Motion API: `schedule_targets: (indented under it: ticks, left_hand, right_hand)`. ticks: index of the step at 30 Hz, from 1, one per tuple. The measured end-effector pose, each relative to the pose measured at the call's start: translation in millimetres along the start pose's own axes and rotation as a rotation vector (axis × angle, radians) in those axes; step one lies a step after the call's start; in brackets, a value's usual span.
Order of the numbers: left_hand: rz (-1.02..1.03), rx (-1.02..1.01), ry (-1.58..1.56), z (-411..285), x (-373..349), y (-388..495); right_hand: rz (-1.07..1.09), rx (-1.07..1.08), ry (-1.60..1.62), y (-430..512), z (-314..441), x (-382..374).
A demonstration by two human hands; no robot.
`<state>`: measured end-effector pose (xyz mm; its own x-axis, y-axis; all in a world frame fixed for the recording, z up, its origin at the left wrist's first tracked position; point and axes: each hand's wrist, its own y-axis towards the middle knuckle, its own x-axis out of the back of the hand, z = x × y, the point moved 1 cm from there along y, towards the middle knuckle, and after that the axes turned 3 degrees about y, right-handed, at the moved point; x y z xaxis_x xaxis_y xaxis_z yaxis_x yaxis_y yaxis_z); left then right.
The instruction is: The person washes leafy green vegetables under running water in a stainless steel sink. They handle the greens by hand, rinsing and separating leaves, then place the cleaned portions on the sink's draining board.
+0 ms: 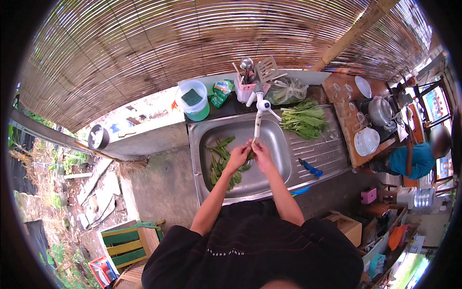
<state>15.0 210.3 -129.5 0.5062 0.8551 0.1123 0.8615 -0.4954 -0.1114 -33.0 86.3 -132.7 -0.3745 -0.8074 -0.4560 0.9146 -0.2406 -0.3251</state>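
My left hand [238, 158] and my right hand [262, 156] meet over the stainless steel sink [275, 144], just below the white tap [257, 124]. Pinched between their fingertips is a stem of leafy greens [250, 155], partly hidden by the fingers. I cannot tell whether water runs. Loose leafy greens [218, 166] lie in the basin's left half, some under my left forearm. On the ribbed drainboard [334, 151] to the right rests a pile of leafy greens [306, 119], pale stems facing the tap. Nearer me lies a small blue-handled knife [311, 168].
Behind the sink stand a plastic tub [196, 108] with a green scouring pad [191, 97], a detergent pouch [221, 93], a pink utensil basket [247, 92] and a bag of greens [287, 91]. Rightward are white bowls [366, 141], a kettle [380, 111] and a person [413, 159] in blue.
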Motion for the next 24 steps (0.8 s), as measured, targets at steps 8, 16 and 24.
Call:
schedule_targets:
  ticks: [8,16,24]
  left_hand:
    - [0.062,0.244,-0.32,-10.5,-4.1,-18.5]
    - [-0.118,0.183,-0.108,-3.7,0.9,-17.9]
    - [-0.19,0.071,-0.182,4.3,-2.7,-1.7]
  right_hand:
    - [-0.184,-0.05,-0.045,2.5,-4.3,6.5]
    - [-0.202,-0.003,-0.134,0.3,6.0,-5.6]
    - [-0.223,0.003,-0.119,-2.1,15.0,-5.1]
